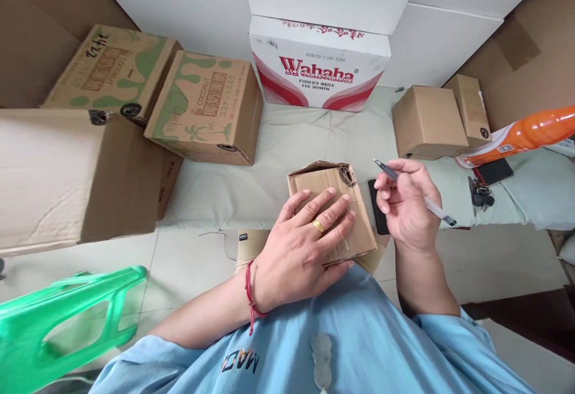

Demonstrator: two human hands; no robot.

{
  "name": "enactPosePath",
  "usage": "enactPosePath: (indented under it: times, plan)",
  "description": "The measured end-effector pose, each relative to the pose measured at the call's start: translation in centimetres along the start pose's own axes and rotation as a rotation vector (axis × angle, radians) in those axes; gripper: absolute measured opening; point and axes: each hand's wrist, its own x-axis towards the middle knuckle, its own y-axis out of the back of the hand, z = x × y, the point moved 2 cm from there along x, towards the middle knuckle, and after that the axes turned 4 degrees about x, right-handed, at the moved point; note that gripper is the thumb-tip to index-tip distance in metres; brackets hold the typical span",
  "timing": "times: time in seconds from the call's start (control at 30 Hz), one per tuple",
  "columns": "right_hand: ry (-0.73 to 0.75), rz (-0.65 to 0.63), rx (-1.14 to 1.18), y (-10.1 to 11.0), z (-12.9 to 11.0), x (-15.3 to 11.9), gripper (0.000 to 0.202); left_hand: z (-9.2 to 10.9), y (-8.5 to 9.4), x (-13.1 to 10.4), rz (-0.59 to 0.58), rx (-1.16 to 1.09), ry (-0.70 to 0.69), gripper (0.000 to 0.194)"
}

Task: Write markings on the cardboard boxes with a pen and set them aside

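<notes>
From my end I can't see most of the small carton's upper face, because the left hand covers it. Fingers of the right hand hide the middle of the pen, and that hand also overlaps a dark flat object. My view's left edge cuts off the green stool and the large plain carton; the right edge crops the orange bottle. A narrow box sits partly behind its neighbour. I can't identify the small dark cluster near the bottle.
</notes>
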Motion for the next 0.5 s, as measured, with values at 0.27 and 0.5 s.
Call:
enactPosePath:
  times: [0.27, 0.5]
  plan:
    - [0.112, -0.121, -0.251, -1.9, -0.3, 0.2, 0.026, 0.1, 0.1, 0.0, 0.021, 0.024, -0.015, 0.062]
    - [0.25, -0.086, -0.54, -3.6, -0.9, 0.3, 0.027, 0.1, -0.1, -0.1, 0.003, -0.018, -0.006, 0.063]
